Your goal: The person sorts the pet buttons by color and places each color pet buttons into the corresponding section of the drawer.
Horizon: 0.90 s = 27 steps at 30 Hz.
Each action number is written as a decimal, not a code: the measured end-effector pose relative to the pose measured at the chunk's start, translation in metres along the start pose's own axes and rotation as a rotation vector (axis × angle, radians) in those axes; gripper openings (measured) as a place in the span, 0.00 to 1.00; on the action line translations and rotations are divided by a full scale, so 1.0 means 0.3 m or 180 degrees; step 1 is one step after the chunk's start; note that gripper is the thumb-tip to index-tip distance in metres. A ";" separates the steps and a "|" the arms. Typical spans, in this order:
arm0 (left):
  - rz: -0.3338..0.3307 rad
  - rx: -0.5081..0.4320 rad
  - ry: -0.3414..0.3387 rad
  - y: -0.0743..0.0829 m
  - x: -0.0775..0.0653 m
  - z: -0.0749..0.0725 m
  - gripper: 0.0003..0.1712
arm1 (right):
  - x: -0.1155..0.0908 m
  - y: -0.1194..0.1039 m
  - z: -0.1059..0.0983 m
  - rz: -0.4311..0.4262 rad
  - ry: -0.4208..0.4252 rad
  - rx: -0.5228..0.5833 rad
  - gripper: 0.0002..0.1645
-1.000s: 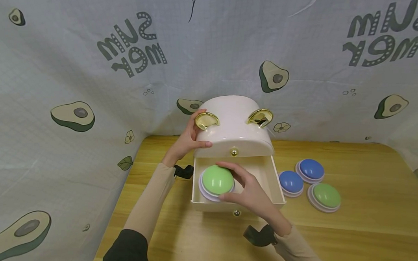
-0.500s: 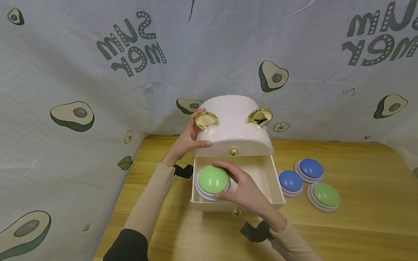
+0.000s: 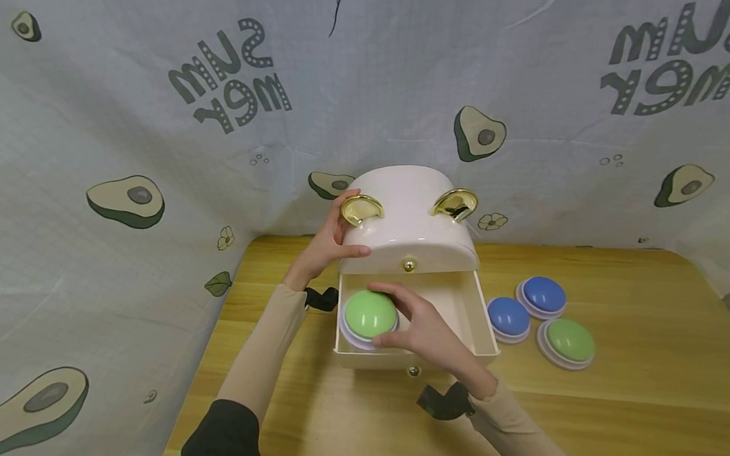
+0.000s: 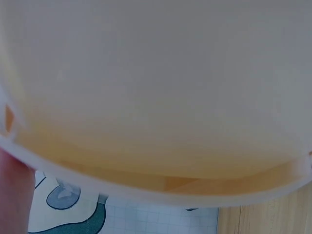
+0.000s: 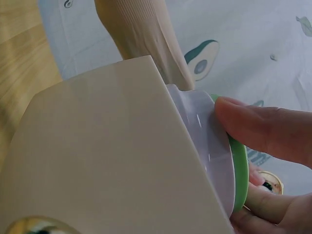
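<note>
In the head view my right hand (image 3: pixel 426 331) pinches a green domed button (image 3: pixel 371 314) with a pale lavender base, thumb in front and fingers behind. The button is in the left part of the pulled-out drawer (image 3: pixel 456 306). Seen from the right wrist, the thumb (image 5: pixel 263 129) presses against its green edge, and its base (image 5: pixel 207 141) stands partly behind the drawer's front panel (image 5: pixel 97 151). My left hand (image 3: pixel 325 247) grips the left side of the white drawer box (image 3: pixel 410 212), beside a gold ear. A pale curved surface (image 4: pixel 156 87) fills most of the left wrist view.
Two blue domed buttons (image 3: pixel 509 317) and another green button (image 3: pixel 570 342) lie on the wooden table (image 3: pixel 656 350) right of the drawer. Gold knobs (image 3: pixel 408 265) stick out of the box front. A cloth with printed avocados (image 3: pixel 394 82) hangs behind and at the left.
My right hand has shifted slightly left with the green button, bringing it nearer the drawer's left wall. The left hand stays on the box.
</note>
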State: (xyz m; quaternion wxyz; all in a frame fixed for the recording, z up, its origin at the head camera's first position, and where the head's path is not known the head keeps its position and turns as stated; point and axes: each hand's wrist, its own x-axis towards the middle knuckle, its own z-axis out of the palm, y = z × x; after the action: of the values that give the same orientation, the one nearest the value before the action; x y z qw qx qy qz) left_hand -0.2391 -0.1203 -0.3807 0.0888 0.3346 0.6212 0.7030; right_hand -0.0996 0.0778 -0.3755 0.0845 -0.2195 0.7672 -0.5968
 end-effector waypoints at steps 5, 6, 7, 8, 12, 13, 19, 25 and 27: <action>0.0006 -0.0050 0.0007 -0.003 0.001 -0.001 0.56 | 0.003 0.003 0.000 0.0095 -0.0036 -0.0176 0.44; 0.0006 -0.0060 0.0011 -0.003 0.001 -0.002 0.56 | 0.005 0.002 0.001 0.0114 -0.0044 -0.0209 0.44; 0.0007 -0.0062 0.0016 -0.003 0.001 -0.002 0.56 | 0.006 0.002 0.003 0.0130 -0.0053 -0.0232 0.43; 0.0007 -0.0067 0.0020 -0.002 0.001 -0.002 0.56 | 0.009 0.002 0.004 0.0154 -0.0060 -0.0257 0.43; 0.0011 -0.0079 0.0025 -0.001 0.002 -0.001 0.56 | 0.019 0.003 0.009 0.0249 -0.0103 -0.0307 0.43; 0.0011 -0.0078 0.0024 0.000 0.002 -0.001 0.56 | 0.021 0.004 0.010 0.0273 -0.0116 -0.0306 0.43; 0.0026 -0.0104 0.0016 0.001 0.000 0.000 0.56 | 0.024 0.012 0.009 0.0302 -0.0236 -0.0151 0.40; 0.0061 -0.0123 0.0012 0.001 -0.001 -0.001 0.56 | 0.021 0.016 0.004 0.0284 -0.0353 0.0165 0.35; 0.0068 -0.0127 0.0007 0.001 -0.001 -0.002 0.56 | 0.021 0.015 0.005 0.0274 -0.0373 0.0195 0.35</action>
State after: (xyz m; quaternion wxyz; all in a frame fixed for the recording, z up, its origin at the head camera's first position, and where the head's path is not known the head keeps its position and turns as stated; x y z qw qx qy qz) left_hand -0.2391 -0.1211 -0.3807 0.0872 0.3387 0.6035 0.7166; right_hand -0.1058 0.0746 -0.3793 0.1615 -0.2182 0.7511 -0.6018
